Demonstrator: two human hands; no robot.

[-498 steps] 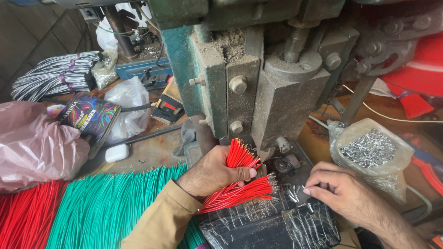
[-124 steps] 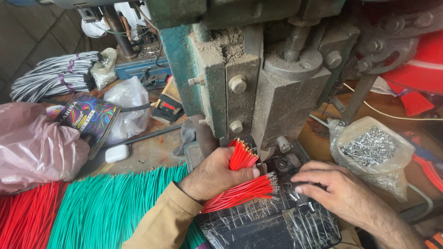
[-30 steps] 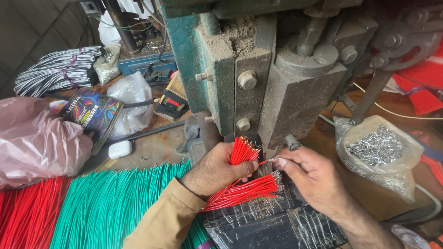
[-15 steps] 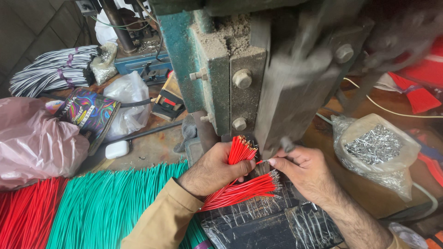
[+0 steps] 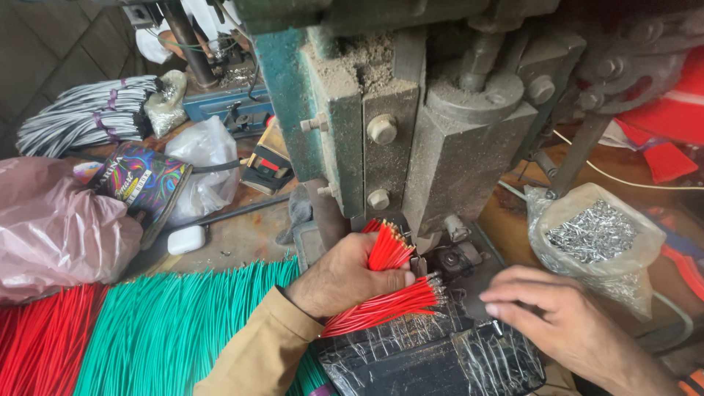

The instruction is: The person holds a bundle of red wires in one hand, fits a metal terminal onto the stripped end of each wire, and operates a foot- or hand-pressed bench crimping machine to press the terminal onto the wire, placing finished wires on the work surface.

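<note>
Left hand (image 5: 345, 277), lower centre of frame: clenched around a bundle of red wires (image 5: 385, 286), thumb across the top. Bundle bent in the fist — one set of ends fanned upward toward the press, the other set fanned rightward, metal tips visible on both. Upper ends sat just below the grey press block (image 5: 462, 165); right-hand ends touching or just short of the small die area (image 5: 451, 260) at the press foot, can't tell which.

Right hand (image 5: 568, 323), lower right: flat, fingers extended leftward, holding nothing, hovering above the black block wrapped in clear tape (image 5: 440, 359). Fingertips near the wire tips but apart from them.

Green-painted press frame (image 5: 293, 95) filled upper centre, dusty, with bolts on its face.

Clear bag of small metal terminals (image 5: 598, 238) at right, just beside the press base, open at the top.

Lower left: green wires (image 5: 176, 323) laid flat in a wide sheet, red wires (image 5: 37, 345) beside them at the far left edge.

Left edge: pink plastic bag (image 5: 55, 231). Next to it a dark, multicoloured tin (image 5: 143, 183) lying on its side, and a white plastic bag (image 5: 205, 165).

Upper left: bundles of black-and-white wires (image 5: 88, 117) tied with purple bands.

Small white oblong object (image 5: 185, 239) on the bench below the tin.
</note>
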